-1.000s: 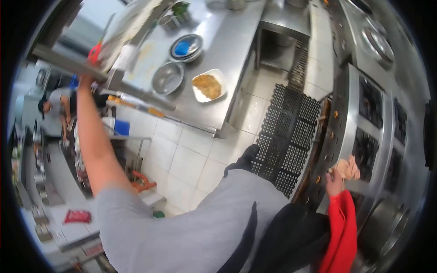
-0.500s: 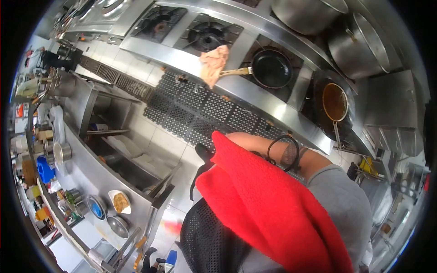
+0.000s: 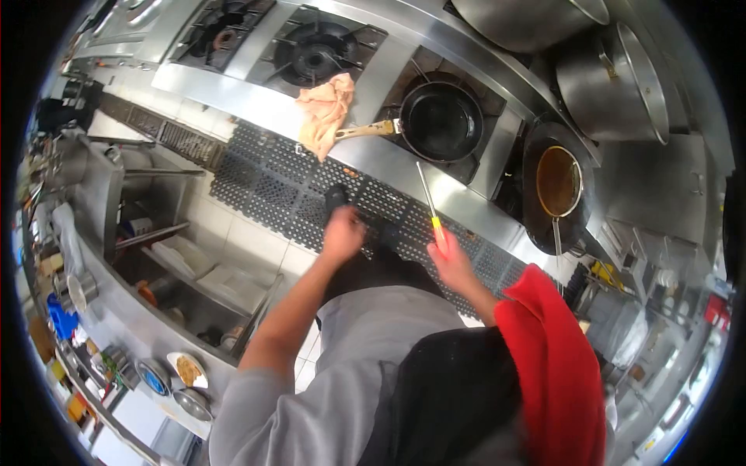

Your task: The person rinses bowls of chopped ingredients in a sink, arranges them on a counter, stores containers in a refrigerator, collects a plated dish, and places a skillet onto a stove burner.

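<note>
My right hand (image 3: 451, 260) is closed around the handle of a long-reach lighter or similar tool (image 3: 430, 203), with a yellow and red handle and a thin metal shaft pointing toward the stove. My left hand (image 3: 344, 233) is curled above the black floor mat; whether anything is inside its fingers is hidden. Ahead, a black frying pan (image 3: 441, 120) rests on a burner, its pale handle (image 3: 365, 130) sticking out past the stove's front edge. Beside that handle a peach cloth (image 3: 326, 113) drapes over the edge. A red towel (image 3: 548, 365) hangs over my right arm.
The steel stove (image 3: 233, 93) runs across the front. On its right are a wok (image 3: 542, 221), a round strainer (image 3: 558, 182) and large pots (image 3: 606, 81). To the left, a steel counter (image 3: 175, 330) carries bowls and a dish of food (image 3: 188, 369). A perforated mat (image 3: 264, 171) covers the floor.
Both hands have come into view, the right one with the yellow-and-red-handled tool. The red towel has shifted right and my view has turned, so the pan appears farther left.
</note>
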A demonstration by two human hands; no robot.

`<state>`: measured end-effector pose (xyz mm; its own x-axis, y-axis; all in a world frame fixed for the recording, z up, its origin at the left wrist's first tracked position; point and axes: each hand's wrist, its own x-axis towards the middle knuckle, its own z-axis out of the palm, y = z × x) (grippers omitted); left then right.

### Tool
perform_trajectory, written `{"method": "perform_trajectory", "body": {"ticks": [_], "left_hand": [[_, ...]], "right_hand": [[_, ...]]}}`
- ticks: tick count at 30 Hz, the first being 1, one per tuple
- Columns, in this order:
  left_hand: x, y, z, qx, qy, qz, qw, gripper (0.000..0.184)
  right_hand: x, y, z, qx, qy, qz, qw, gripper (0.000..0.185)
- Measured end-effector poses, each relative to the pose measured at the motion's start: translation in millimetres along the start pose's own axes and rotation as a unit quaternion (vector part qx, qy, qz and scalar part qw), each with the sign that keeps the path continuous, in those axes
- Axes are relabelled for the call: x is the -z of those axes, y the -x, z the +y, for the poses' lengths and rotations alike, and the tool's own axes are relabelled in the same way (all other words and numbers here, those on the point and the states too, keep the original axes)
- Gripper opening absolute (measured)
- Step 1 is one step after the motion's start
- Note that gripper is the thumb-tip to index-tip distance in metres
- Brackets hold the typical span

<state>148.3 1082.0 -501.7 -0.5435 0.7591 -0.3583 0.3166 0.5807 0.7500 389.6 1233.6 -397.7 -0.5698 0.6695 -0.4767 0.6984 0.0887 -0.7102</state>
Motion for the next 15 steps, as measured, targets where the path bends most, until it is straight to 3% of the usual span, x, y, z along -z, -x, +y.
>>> {"method": "perform_trajectory", "body": {"ticks": [1, 3, 4, 5, 6, 7, 8, 9, 11, 12, 13, 14, 15], "left_hand": [[-8, -31, -23, 0.064, -0.02, 0.097, 0.993, 0.041], [-2, -92, -38, 0.22, -0.1, 0.003, 0.97, 0.037], [17, -109, -20, 0.153, -0.143, -0.117, 0.971, 0.029], [31, -111, -1, 0.149, -0.137, -0.127, 0.971, 0.029], [45, -107, 21, -0.023, -0.124, -0.024, 0.992, 0.031], [61, -109, 43, -0.193, -0.106, 0.081, 0.972, 0.033], [80, -124, 68, -0.294, -0.107, 0.197, 0.929, 0.024], [83, -145, 64, -0.293, -0.102, 0.192, 0.931, 0.024], [88, -187, 53, -0.299, -0.228, 0.098, 0.921, 0.017], [86, -202, 49, -0.266, -0.293, -0.008, 0.918, 0.016], [90, -209, 54, -0.271, -0.29, -0.009, 0.918, 0.016], [91, -212, 59, -0.231, -0.27, -0.092, 0.93, 0.019], [92, -214, 63, -0.189, -0.251, -0.175, 0.933, 0.023]], "right_hand": [[6, 4, 0, -0.012, 0.007, 0.006, 1.0, 0.056], [13, 4, -5, -0.078, 0.024, 0.01, 0.997, 0.054], [14, 2, -8, -0.108, 0.065, 0.04, 0.991, 0.053], [16, 4, -12, -0.117, 0.071, 0.045, 0.99, 0.053], [15, 6, -17, -0.125, 0.054, 0.081, 0.987, 0.052], [13, 7, -23, -0.131, 0.034, 0.118, 0.984, 0.05], [10, 6, -29, -0.143, 0.031, 0.124, 0.981, 0.046], [6, 6, -30, -0.15, 0.034, 0.125, 0.98, 0.046], [-4, 0, -31, -0.147, 0.095, 0.156, 0.972, 0.042], [-7, -4, -32, -0.148, 0.096, 0.16, 0.971, 0.042], [-9, -6, -37, -0.212, 0.006, 0.164, 0.963, 0.041], [-10, -5, -40, -0.275, -0.085, 0.167, 0.943, 0.041], [-12, -5, -43, -0.28, -0.085, 0.17, 0.941, 0.041]]}}
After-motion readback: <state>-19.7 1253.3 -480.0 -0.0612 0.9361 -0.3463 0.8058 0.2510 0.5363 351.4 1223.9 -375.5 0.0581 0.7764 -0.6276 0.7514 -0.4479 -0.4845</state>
